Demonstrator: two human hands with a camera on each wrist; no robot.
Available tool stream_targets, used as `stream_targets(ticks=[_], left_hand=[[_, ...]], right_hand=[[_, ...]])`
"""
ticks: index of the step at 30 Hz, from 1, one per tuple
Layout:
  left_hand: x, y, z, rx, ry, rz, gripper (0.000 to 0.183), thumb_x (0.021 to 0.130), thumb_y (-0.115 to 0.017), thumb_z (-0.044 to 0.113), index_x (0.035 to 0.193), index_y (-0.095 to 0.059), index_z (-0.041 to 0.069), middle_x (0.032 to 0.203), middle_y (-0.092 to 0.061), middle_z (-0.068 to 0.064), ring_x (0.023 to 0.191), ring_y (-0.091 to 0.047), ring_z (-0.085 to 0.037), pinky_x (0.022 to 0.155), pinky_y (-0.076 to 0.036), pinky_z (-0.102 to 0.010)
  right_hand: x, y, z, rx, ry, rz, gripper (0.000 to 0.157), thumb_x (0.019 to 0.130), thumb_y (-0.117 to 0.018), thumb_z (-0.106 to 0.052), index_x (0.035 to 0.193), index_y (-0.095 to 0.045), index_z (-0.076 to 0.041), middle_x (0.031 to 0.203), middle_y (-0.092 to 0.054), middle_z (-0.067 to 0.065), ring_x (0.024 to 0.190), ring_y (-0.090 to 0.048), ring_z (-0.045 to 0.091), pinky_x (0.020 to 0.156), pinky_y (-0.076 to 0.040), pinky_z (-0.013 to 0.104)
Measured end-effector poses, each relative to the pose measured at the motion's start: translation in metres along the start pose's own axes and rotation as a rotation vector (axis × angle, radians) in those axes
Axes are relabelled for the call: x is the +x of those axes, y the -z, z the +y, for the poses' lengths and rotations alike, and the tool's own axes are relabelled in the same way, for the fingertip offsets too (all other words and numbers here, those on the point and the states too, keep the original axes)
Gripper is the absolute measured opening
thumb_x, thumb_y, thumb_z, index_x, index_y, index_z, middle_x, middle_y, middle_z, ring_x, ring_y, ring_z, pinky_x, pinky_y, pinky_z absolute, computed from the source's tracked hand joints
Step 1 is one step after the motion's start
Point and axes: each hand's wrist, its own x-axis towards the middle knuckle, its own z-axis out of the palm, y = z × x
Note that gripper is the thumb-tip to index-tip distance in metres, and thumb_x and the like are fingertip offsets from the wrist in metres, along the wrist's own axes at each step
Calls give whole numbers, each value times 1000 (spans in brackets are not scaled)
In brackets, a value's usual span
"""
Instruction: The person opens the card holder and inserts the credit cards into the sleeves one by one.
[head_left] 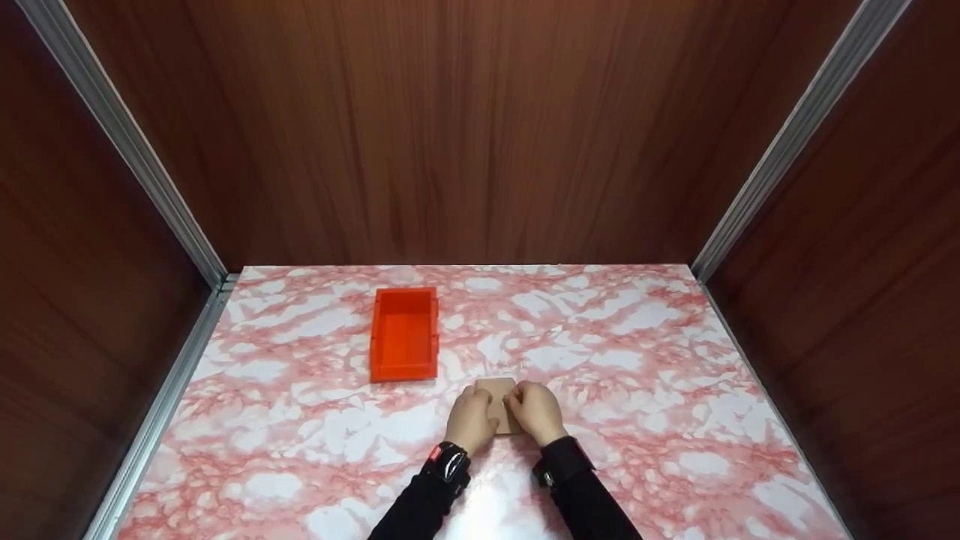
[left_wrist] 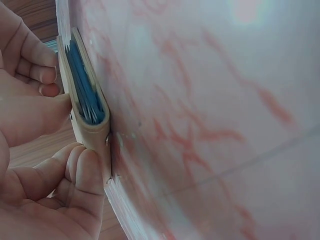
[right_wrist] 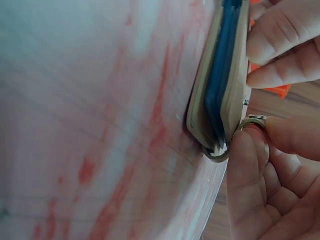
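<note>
A tan card holder [head_left: 500, 411] lies on the marbled table between both hands. In the left wrist view, blue and clear sleeves show inside its folded cover [left_wrist: 91, 97]. My left hand [head_left: 471, 420] grips its left side, with the thumb [left_wrist: 42, 112] on top and curled fingers [left_wrist: 85, 170] by the edge. My right hand [head_left: 538, 411] is at the right side. Its thumb and forefinger pinch a small curved strap [right_wrist: 256, 120] with a metal snap, seen in the right wrist view. A small metal stud [right_wrist: 245, 102] sits on the cover close to that strap.
An orange-red open bin [head_left: 405, 373] stands on the table, farther back and left of the hands. Brown wood-grain panels [head_left: 480, 150] rise behind and on both sides, with grey metal rails [head_left: 802, 142] at the corners.
</note>
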Motion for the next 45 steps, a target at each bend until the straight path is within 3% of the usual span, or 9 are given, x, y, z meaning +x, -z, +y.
stream_targets(ticks=[4,15,21,29,45], left_hand=[[0,0,0,4,-2,10,31,72,-82,10,95,-64,-1,92,-55,-12,85,-59,-31,79,-49,-44],[0,2,1,-9,1,11,30,71,-82,7,94,-65,-2,92,-57,-13,84,-59,-31,78,-50,-44],[1,2,1,-14,12,-2,29,71,-82,7,92,-64,-1,90,-56,-12,81,-58,-29,77,-50,-43],[2,1,-3,13,-25,49,28,69,-82,8,90,-65,-1,87,-56,-12,79,-58,-31,74,-50,-44],[0,-1,0,27,-45,91,27,71,-80,5,92,-65,-3,88,-58,-14,79,-60,-34,75,-51,-44]], right_hand=[[0,-1,-2,-42,46,6,24,84,-73,-8,65,-58,-10,61,-54,-2,57,-52,18,58,-45,36],[-2,-8,-7,-147,73,5,17,82,-76,-8,71,-64,-9,70,-61,3,66,-61,24,63,-50,40],[-3,-11,-9,-216,171,56,18,78,-75,-4,68,-61,-9,68,-59,4,62,-60,25,59,-50,39],[-4,-16,-11,-308,249,76,18,79,-71,-2,67,-60,-7,67,-54,6,59,-59,28,53,-49,39],[-15,-18,-10,-342,368,167,19,77,-74,-3,67,-57,-3,70,-50,7,60,-54,28,51,-49,39]])
